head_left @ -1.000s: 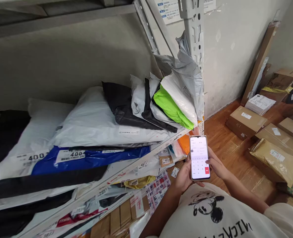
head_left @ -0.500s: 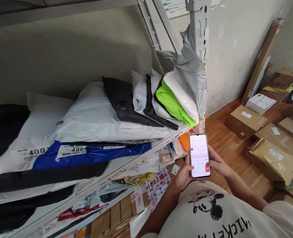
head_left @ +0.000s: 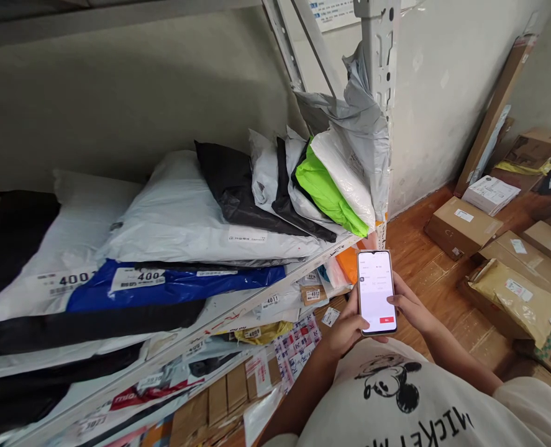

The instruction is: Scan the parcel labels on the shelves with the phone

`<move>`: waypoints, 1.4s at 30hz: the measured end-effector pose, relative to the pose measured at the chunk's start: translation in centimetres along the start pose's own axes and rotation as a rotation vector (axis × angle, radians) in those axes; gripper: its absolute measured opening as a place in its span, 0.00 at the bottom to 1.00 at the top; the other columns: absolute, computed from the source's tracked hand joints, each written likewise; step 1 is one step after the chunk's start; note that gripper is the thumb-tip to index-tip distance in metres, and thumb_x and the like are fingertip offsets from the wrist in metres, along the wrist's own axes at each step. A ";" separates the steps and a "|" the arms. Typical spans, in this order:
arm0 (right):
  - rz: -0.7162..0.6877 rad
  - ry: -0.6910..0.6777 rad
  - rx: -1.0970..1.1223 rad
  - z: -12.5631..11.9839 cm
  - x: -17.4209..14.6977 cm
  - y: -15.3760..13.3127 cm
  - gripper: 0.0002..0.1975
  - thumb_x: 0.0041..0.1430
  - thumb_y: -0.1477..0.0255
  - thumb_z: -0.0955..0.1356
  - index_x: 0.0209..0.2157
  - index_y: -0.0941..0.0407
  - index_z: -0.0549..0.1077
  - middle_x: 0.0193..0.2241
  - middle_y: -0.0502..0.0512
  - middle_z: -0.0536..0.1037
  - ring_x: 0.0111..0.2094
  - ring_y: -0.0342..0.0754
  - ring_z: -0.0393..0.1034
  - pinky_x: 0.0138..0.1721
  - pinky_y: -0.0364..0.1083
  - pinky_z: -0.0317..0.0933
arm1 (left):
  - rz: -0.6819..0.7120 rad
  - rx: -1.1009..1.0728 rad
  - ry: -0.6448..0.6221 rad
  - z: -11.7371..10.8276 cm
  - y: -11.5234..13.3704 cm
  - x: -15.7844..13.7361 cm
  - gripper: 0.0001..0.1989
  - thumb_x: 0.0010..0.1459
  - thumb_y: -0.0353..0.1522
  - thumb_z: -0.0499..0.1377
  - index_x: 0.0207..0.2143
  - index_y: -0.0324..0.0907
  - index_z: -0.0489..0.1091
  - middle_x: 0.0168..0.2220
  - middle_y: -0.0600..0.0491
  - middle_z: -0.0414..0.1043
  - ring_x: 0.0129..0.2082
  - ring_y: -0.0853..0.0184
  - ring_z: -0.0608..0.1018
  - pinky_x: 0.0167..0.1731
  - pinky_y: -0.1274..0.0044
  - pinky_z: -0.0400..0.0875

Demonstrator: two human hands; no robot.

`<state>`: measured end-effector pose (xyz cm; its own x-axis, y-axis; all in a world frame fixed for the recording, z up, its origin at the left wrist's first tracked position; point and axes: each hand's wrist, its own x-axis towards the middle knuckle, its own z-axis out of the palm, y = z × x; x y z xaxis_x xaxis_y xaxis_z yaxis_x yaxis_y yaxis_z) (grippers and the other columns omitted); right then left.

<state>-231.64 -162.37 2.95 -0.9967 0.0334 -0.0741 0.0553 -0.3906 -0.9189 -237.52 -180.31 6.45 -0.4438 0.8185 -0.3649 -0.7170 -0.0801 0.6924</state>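
A smartphone with a lit white screen is held upright in front of my chest. Its screen shows a few lines of text near the top and a red button low on the right. My left hand grips the phone's lower left side, with the thumb over the bottom edge of the screen. From the right, my right hand wraps the phone's other side, its thumb at the screen's right edge. The fingers behind the phone are hidden. To the left, the shelf edge runs close by my left hand.
Poly mailer parcels, among them a green bag, a blue bag and a large white bag, lie on the shelf. Labelled parcels fill the lower shelf. Cardboard boxes and a yellow padded parcel lie on the wooden floor at right.
The number keypad has gone from the phone screen, leaving a blank area and a red button. My left thumb has moved slightly down and inward; my right thumb has shifted slightly up.
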 end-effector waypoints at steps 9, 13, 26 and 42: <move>-0.066 -0.051 -0.005 0.2 0.1 1.0 0.43 0.45 0.60 0.81 0.61 0.48 0.64 0.52 0.57 0.76 0.51 0.58 0.71 0.51 0.55 0.67 | 0.066 -0.087 0.018 0.0 -0.6 0.3 0.43 0.57 0.48 0.60 0.72 0.58 0.46 0.68 0.48 0.62 0.59 0.45 0.73 0.49 0.52 0.77; -0.096 -0.107 0.062 0.5 1.0 1.5 0.42 0.49 0.41 0.74 0.58 0.50 0.67 0.48 0.60 0.77 0.47 0.59 0.73 0.48 0.56 0.69 | 0.131 0.320 0.214 0.8 -0.5 -0.1 0.37 0.64 0.52 0.55 0.71 0.55 0.53 0.70 0.47 0.57 0.63 0.47 0.68 0.57 0.54 0.72; -0.073 0.039 0.247 1.6 2.1 3.8 0.53 0.45 0.26 0.57 0.59 0.50 0.71 0.49 0.66 0.82 0.52 0.69 0.75 0.51 0.63 0.68 | 0.346 0.568 0.423 1.4 -1.7 0.7 0.28 0.66 0.48 0.55 0.64 0.50 0.68 0.60 0.46 0.72 0.62 0.50 0.71 0.63 0.56 0.65; 0.252 0.402 0.442 -4.6 2.6 6.6 0.39 0.57 0.40 0.66 0.62 0.47 0.69 0.47 0.58 0.85 0.49 0.65 0.79 0.52 0.63 0.71 | 0.877 0.537 1.763 -10.4 19.6 -4.4 0.31 0.64 0.40 0.54 0.64 0.32 0.55 0.65 0.32 0.57 0.67 0.43 0.60 0.65 0.58 0.52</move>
<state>-233.55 -160.60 -5.08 -0.8514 0.1999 -0.4849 0.1690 -0.7708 -0.6143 -255.21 -191.43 15.18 -0.6804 -0.6905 0.2453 -0.0133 0.3463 0.9380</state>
